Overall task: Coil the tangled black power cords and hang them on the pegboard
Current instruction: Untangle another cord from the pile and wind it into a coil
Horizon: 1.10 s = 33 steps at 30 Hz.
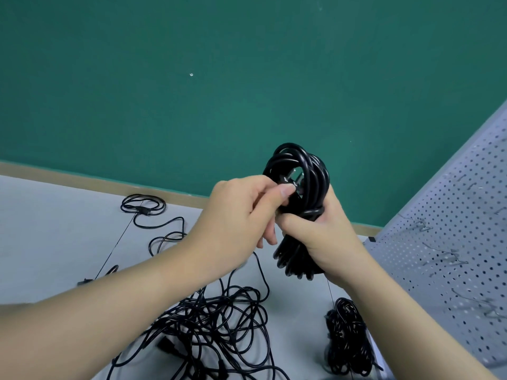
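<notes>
A coiled black power cord point(304, 171) is held upright above the table. My right hand point(326, 237) grips its wrapped middle. My left hand point(241, 215) pinches the cord's plug end point(292, 185), whose metal prongs show inside the upper loop. Below, a big tangle of black cords point(216, 325) lies on the table. A second coiled bundle point(347, 335) lies beside the foot of the grey pegboard point(450, 242), which stands at the right with wire hooks point(439, 256) on it.
A thin loose black cord point(153, 215) snakes across the pale tabletop point(55, 229) at the left. A small connector point(85, 282) lies near the left edge. A green wall point(219, 91) rises behind the table.
</notes>
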{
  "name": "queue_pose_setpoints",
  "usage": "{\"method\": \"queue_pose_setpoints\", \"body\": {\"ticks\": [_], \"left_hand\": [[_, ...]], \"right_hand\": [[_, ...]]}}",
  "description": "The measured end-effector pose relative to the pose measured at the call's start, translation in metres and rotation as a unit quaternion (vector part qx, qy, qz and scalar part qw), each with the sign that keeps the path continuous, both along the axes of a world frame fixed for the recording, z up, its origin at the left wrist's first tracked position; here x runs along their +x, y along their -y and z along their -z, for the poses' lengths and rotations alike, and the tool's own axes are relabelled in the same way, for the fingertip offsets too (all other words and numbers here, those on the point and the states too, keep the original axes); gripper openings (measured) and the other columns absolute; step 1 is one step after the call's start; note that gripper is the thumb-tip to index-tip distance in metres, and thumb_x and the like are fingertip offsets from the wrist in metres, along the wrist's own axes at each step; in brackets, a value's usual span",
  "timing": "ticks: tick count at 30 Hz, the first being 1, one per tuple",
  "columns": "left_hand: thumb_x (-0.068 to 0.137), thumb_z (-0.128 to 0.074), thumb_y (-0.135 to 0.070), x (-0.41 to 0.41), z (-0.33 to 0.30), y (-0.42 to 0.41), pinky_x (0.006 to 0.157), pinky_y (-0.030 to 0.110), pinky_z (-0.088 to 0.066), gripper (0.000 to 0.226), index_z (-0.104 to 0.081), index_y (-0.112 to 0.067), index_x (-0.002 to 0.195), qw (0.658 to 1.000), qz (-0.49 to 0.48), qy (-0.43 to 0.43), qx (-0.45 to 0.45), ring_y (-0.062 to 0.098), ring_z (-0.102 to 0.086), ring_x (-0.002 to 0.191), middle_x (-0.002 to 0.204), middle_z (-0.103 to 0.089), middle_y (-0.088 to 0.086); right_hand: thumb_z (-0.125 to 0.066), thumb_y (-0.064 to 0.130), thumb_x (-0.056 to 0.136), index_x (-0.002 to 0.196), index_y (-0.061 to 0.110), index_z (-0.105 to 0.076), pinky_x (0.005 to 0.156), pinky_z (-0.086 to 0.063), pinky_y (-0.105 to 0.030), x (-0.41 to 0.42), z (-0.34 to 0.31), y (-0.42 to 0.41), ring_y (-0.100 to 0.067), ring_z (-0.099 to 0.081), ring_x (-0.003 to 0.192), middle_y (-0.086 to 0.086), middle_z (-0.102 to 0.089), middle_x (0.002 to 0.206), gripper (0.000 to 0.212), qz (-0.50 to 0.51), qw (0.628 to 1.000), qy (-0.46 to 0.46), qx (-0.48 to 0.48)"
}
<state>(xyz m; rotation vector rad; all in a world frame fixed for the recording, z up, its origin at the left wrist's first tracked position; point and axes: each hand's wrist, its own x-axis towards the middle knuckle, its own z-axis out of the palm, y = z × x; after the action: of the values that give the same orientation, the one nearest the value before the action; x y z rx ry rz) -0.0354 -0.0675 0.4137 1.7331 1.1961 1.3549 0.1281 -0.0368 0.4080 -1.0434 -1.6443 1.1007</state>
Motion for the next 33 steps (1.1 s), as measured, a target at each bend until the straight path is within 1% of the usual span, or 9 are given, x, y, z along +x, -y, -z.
{"method": "queue_pose_setpoints", "body": {"ticks": [4, 8, 12, 15, 18, 22, 24, 28, 33], "left_hand": [[0.105, -0.053, -0.034, 0.004, 0.000, 0.000, 0.059, 0.028, -0.054, 0.038, -0.066, -0.013, 0.077, 0.999, -0.041, 0.021, -0.006, 0.022, -0.063, 0.047, 0.049, -0.063, 0.002], [0.101, -0.058, -0.041, 0.006, 0.000, 0.005, 0.057, 0.028, -0.053, 0.042, -0.065, -0.018, 0.067, 0.998, -0.057, -0.022, -0.021, 0.016, -0.063, 0.048, 0.047, -0.063, -0.001], [0.097, -0.064, -0.042, 0.003, -0.003, 0.004, 0.053, 0.024, -0.047, 0.049, -0.063, -0.015, 0.057, 0.996, -0.075, -0.031, -0.046, 0.017, -0.057, 0.044, 0.046, -0.063, 0.000], [0.090, -0.072, -0.044, -0.001, -0.008, 0.002, 0.045, 0.016, -0.034, 0.056, -0.060, -0.008, 0.050, 0.992, -0.103, -0.002, -0.074, 0.010, -0.041, 0.037, 0.045, -0.062, 0.005], [0.081, -0.078, -0.050, -0.003, -0.012, -0.003, 0.050, 0.022, -0.040, 0.059, -0.056, -0.008, 0.045, 0.980, -0.129, 0.022, -0.148, 0.013, -0.047, 0.044, 0.049, -0.063, 0.009], [0.056, -0.084, -0.060, -0.008, -0.010, -0.016, 0.062, 0.037, -0.053, 0.058, -0.045, -0.018, 0.064, 0.964, -0.141, 0.061, -0.216, 0.017, -0.056, 0.058, 0.063, -0.057, 0.003], [0.050, -0.080, -0.063, -0.011, -0.011, -0.019, 0.068, 0.039, -0.055, 0.060, -0.050, -0.020, 0.078, 0.951, -0.091, 0.098, -0.278, 0.018, -0.060, 0.073, 0.079, -0.063, 0.000], [0.078, -0.074, -0.044, -0.011, -0.010, -0.023, 0.088, 0.039, -0.048, 0.044, -0.076, -0.011, 0.107, 0.922, 0.085, 0.152, -0.347, 0.017, -0.065, 0.091, 0.103, -0.078, 0.007], [0.085, -0.074, -0.031, 0.000, -0.005, -0.024, 0.093, 0.043, -0.052, 0.028, -0.077, -0.011, 0.104, 0.929, 0.025, 0.178, -0.324, 0.018, -0.068, 0.089, 0.093, -0.079, 0.003]], "right_hand": [[-0.068, -0.008, 0.084, 0.110, 0.020, -0.056, 0.072, -0.054, -0.027, -0.001, -0.005, 0.003, -0.011, -0.063, 0.080, 0.001, -0.067, 0.087, 0.040, 0.016, 0.999, -0.023, 0.019], [-0.065, -0.011, 0.079, 0.113, 0.018, -0.054, 0.069, -0.054, -0.033, -0.007, -0.003, 0.008, -0.017, -0.059, 0.078, -0.020, -0.062, 0.096, 0.046, 0.001, 0.999, 0.001, 0.036], [-0.062, -0.015, 0.081, 0.108, 0.020, -0.052, 0.063, -0.049, -0.027, -0.009, -0.002, 0.011, -0.011, -0.053, 0.071, -0.003, -0.056, 0.077, 0.045, -0.003, 0.999, 0.012, 0.040], [-0.062, -0.013, 0.082, 0.106, 0.021, -0.051, 0.061, -0.047, -0.025, -0.010, 0.002, 0.011, -0.009, -0.050, 0.066, 0.010, -0.052, 0.074, 0.043, 0.007, 0.999, 0.016, 0.041], [-0.064, -0.011, 0.083, 0.111, 0.021, -0.050, 0.063, -0.049, -0.021, -0.013, 0.004, 0.013, -0.006, -0.052, 0.067, 0.016, -0.054, 0.075, 0.045, 0.001, 0.999, 0.029, 0.044], [-0.066, -0.010, 0.085, 0.119, 0.016, -0.050, 0.070, -0.052, -0.021, -0.016, 0.007, 0.013, -0.004, -0.057, 0.074, 0.019, -0.060, 0.080, 0.046, -0.011, 1.000, 0.008, 0.020], [-0.069, -0.006, 0.084, 0.122, 0.018, -0.051, 0.073, -0.052, -0.020, -0.018, 0.007, 0.014, -0.004, -0.060, 0.078, 0.015, -0.062, 0.085, 0.048, -0.014, 1.000, -0.009, 0.014], [-0.069, -0.012, 0.084, 0.121, 0.016, -0.053, 0.071, -0.052, -0.016, -0.018, 0.006, 0.015, 0.001, -0.063, 0.077, 0.013, -0.065, 0.084, 0.050, -0.041, 0.999, -0.033, -0.010], [-0.071, -0.005, 0.078, 0.114, 0.020, -0.055, 0.064, -0.050, -0.019, -0.020, 0.006, 0.012, -0.007, -0.057, 0.070, 0.003, -0.060, 0.081, 0.047, -0.036, 0.999, -0.025, -0.012]]}}
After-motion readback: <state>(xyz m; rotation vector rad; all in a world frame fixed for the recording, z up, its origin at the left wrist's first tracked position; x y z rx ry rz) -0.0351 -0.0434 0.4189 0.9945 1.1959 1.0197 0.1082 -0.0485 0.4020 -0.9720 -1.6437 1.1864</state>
